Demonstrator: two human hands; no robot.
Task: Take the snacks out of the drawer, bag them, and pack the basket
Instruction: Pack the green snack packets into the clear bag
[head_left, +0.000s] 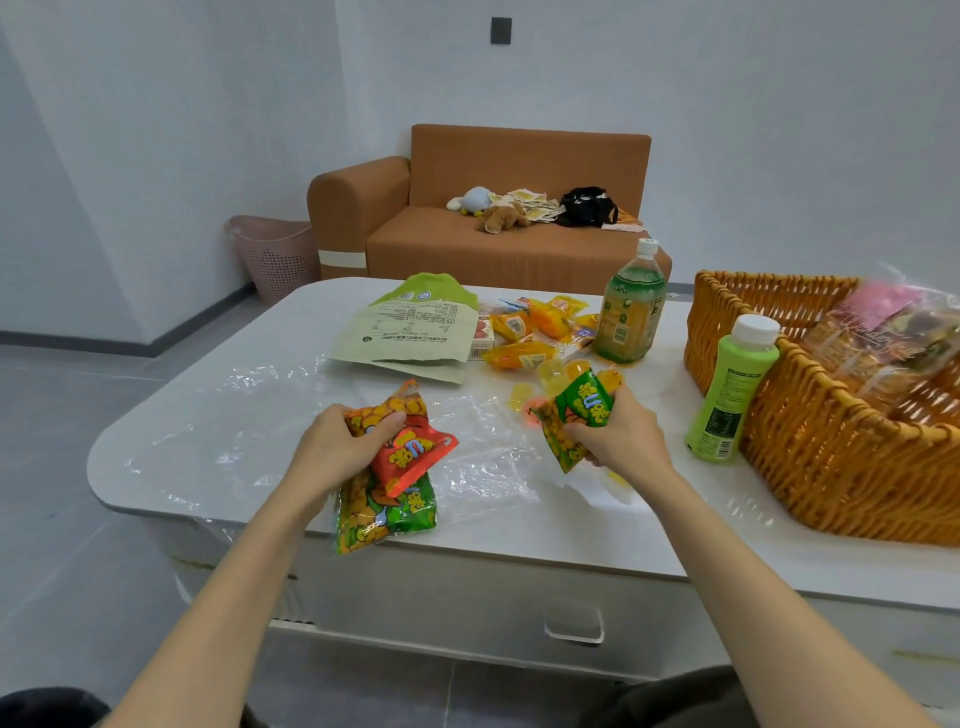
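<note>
Right now your left hand (340, 447) curls round a red snack packet (413, 447) that lies on a green packet (387, 512) near the table's (519, 535) front edge. Your right hand (615, 434), forearm stretched forward, grips another green snack packet (574, 415) beside the wicker basket (831, 441).

The red-orange packet (415, 449) bore yellow lettering over a print of golden puffs; the flat green packet (400, 517) and the crumpled green packet (574, 415) showed the same print. The wicker basket (810, 467) was amber-orange in a woven pattern, the slim bottle (727, 400) lime green and white-capped, the sofa (519, 166) rust-brown
</note>
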